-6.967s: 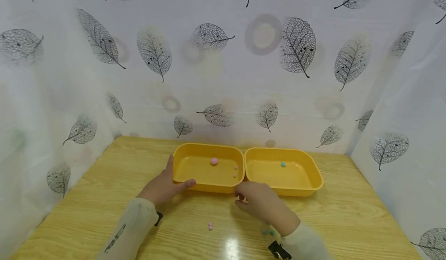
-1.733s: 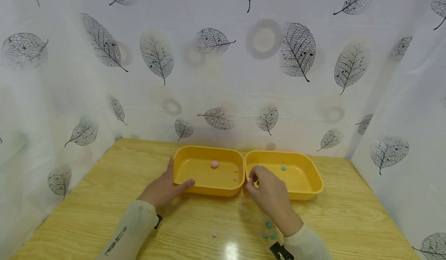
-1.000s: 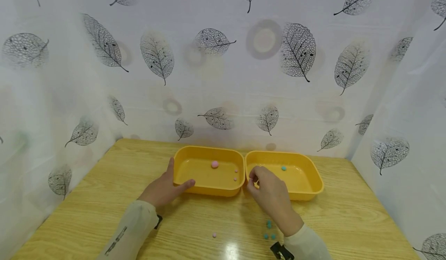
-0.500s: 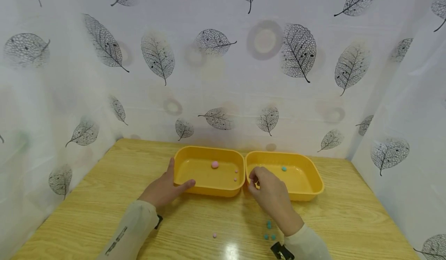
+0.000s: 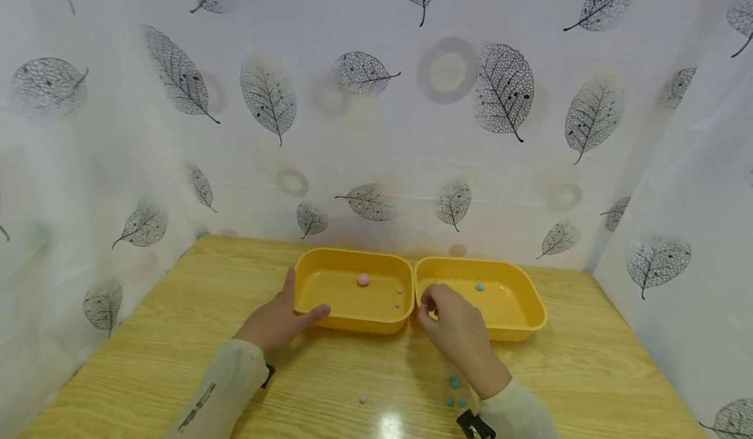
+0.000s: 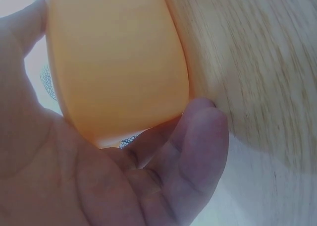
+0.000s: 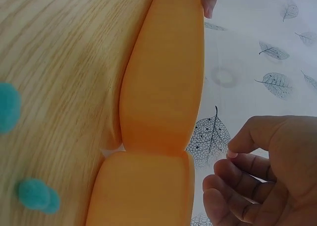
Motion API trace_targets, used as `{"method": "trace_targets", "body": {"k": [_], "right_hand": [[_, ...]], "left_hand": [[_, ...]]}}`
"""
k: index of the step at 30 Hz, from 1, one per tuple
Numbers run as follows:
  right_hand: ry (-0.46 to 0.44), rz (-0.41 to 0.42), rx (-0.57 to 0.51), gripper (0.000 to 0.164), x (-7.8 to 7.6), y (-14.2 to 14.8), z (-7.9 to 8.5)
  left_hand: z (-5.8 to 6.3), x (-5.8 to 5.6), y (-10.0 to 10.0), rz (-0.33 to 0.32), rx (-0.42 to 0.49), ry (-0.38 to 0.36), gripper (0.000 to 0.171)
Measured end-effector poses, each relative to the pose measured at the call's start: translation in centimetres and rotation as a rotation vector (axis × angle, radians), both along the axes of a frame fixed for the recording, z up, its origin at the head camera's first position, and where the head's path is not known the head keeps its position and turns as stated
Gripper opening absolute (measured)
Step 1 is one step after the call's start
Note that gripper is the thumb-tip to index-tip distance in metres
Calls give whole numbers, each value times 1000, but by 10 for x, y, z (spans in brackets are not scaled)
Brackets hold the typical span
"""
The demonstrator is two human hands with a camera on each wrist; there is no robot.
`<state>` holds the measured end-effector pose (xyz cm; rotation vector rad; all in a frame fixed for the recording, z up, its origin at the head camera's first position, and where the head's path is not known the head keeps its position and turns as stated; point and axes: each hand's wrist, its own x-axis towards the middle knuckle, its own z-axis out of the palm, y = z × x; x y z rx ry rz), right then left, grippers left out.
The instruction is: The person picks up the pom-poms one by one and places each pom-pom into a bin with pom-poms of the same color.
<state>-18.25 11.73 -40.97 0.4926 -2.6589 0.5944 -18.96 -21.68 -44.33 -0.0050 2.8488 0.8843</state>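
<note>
Clasping the left end of the left tray (image 5: 329, 290) with the left hand (image 5: 270, 321), thumb over the near rim, index finger along the end wall, grip spread wide around the corner. Pinching a tiny pink ball (image 7: 232, 154) between thumb and index finger of the right hand (image 5: 461, 331), grip drawn together at the tips, other fingers bent; held at the near left corner of the right tray (image 5: 508, 305), apart from its rim. Inside the left tray, a larger pink ball (image 5: 363, 280) toward the back and two small pink balls (image 5: 397, 304) near the right end. Inside the right tray, one teal ball (image 5: 480, 287). On the wood-grain surface (image 5: 165, 341), between the forearms, a lone pink ball (image 5: 361, 399); near the right wrist, four teal balls (image 5: 450, 402). Behind, a leaf-print curtain (image 5: 388, 145).
</note>
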Motion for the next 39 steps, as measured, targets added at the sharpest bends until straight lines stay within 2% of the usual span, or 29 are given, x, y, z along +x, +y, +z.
{"method": "trace_targets", "body": {"k": [7,14,25,30,39], "right_hand": [[-3,-2,2,13,-3,0,-4],[0,36,6,10,-8,-4,-7],[-4,101,2,9,-32,-13,-9],[-3,121,73,9,-46,-16,-4],[-108,122,255,8,-71,-31,6]], "left_hand": [[0,2,-1,5,6,-6,126],[1,3,-4,1,-10,-5,126],[1,0,-4,7,-1,-2,126],[-2,-4,-2,17,9,-2,128],[-6,-4,-1,28,26,-3,128]]}}
